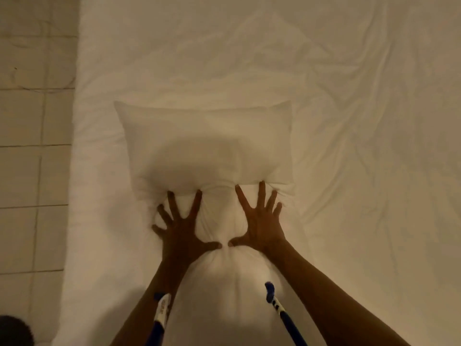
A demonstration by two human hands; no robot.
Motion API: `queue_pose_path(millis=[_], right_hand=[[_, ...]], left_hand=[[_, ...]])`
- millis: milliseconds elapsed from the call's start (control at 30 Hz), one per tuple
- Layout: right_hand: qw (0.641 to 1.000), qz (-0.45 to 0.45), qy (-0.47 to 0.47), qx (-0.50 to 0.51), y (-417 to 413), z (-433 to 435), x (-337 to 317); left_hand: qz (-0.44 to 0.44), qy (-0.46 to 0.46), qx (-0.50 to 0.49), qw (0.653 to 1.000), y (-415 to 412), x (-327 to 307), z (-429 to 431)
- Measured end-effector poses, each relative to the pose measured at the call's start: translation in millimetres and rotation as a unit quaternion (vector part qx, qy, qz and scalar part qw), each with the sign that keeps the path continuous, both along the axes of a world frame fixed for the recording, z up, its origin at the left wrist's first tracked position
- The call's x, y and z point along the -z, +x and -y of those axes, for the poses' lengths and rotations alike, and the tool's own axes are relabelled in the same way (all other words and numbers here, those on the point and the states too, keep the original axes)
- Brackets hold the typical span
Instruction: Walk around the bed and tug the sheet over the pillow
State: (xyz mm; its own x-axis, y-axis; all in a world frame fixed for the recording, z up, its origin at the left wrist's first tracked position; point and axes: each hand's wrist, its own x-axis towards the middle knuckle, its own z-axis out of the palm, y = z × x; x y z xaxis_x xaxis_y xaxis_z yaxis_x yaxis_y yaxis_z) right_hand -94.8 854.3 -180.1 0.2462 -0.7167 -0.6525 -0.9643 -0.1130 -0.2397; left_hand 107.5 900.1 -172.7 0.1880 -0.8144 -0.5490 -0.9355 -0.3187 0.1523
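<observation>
Head view looks down on a bed covered by a rumpled white sheet [349, 101], which fills most of the picture, with a strip of pale tiled floor [32, 121] running along its left edge. On the near-left part of that sheet lies a white pillow [204, 143], lengthwise toward the person, its far end plump and squared, its middle squashed flat, and its near end bulging up between the forearms. Both hands press down on the squashed middle: the left hand [183, 232] and the right hand [259, 227] lie flat with fingers straight and spread wide, thumbs pointing inward until their tips almost meet, and neither curls round or pinches anything. Deep creases radiate from under the palms, which suggests the filling is soft, light and springy, giving way easily and likely to puff back once the weight comes off. The cover looks like smooth cotton (loose enough to slide over the filling), so a flat palm would probably shift the cloth more than the bulk; a firmer hold would seem to be at the corners or along the side seams, gathering cloth and filling together. Two blue-and-white straps [275, 300] hang down near the wrists.
</observation>
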Motion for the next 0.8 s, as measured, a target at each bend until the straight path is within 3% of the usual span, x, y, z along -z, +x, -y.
queue_pose_path(millis=[267,433,600,800], right_hand=[[0.995,-0.004,-0.101,0.027,7.3,-4.1,36.6],[0.991,0.021,-0.123,0.058,11.2,-3.2,30.0],[0.988,0.011,-0.144,0.049,15.0,-1.9,-4.6],[0.984,0.021,-0.168,0.048,-3.7,-30.8,-73.9]], left_hand=[[0.078,-0.070,0.004,0.994,-0.5,33.9,2.2],[0.052,-0.087,-0.009,0.995,-4.2,28.8,4.3],[0.037,-0.074,-0.011,0.997,-15.2,-1.3,-1.4],[0.038,-0.157,0.043,0.986,-28.5,-74.7,-25.5]])
